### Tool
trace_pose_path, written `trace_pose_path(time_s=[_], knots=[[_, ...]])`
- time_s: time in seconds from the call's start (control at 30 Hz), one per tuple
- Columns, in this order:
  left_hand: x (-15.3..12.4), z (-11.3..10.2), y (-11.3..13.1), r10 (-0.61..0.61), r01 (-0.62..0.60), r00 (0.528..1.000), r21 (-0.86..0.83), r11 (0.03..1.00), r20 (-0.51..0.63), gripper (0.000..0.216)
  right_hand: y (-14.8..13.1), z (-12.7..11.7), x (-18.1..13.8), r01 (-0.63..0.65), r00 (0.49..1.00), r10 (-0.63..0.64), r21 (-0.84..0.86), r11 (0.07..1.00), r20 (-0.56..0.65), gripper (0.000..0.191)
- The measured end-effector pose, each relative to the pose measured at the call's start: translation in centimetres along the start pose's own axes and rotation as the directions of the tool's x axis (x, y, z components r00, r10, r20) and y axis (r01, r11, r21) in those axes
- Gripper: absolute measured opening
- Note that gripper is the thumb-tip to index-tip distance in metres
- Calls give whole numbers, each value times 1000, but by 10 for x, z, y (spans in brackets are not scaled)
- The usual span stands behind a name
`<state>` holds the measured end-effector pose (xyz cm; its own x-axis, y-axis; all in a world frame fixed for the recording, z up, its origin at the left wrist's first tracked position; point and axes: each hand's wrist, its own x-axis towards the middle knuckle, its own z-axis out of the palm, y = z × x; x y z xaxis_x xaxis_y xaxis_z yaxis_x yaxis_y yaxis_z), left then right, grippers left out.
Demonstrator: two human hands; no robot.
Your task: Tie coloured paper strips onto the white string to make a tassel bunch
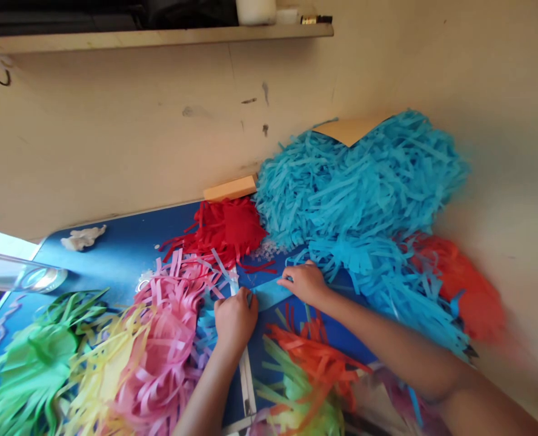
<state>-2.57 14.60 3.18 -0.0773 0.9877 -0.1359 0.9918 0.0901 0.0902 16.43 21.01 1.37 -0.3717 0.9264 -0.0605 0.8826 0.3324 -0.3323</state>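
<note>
A strip of blue tissue paper (272,295) stretches between my two hands, low over the blue table. My left hand (236,316) is closed in a fist around its left end, and blue fringe hangs below and behind that hand. At the other end my right hand (304,283) pinches the paper between thumb and fingers. Just beyond the right hand spreads a big heap of blue fringed paper (360,181). Pink fringed paper (173,327) lies left of my left hand, and red fringed paper (232,227) lies behind it. Orange fringe (314,348) sits below the strip.
Green (37,357) and yellow fringed paper (114,369) cover the table's front left. A roll of clear tape (46,280) and a crumpled white scrap (83,237) lie on the left. A cardboard piece (231,188) leans by the wall. Above runs a shelf (160,39).
</note>
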Motion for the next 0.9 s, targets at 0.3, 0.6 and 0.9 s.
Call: trace_pose_path(time_s=[0.3,0.6,0.9], knots=[[-5,-1,-4,207,-199,963,61,978,-172,31,5,-22,-4,12,996,-16,-43,999,-86,17],[-9,-15,-1,555,-550,830,89,831,-53,31,2,-24,-22,582,812,-577,-51,811,85,35],[-7,-1,-11,436,-435,886,39,899,-158,29,9,-17,-12,417,908,-419,89,905,5,32]])
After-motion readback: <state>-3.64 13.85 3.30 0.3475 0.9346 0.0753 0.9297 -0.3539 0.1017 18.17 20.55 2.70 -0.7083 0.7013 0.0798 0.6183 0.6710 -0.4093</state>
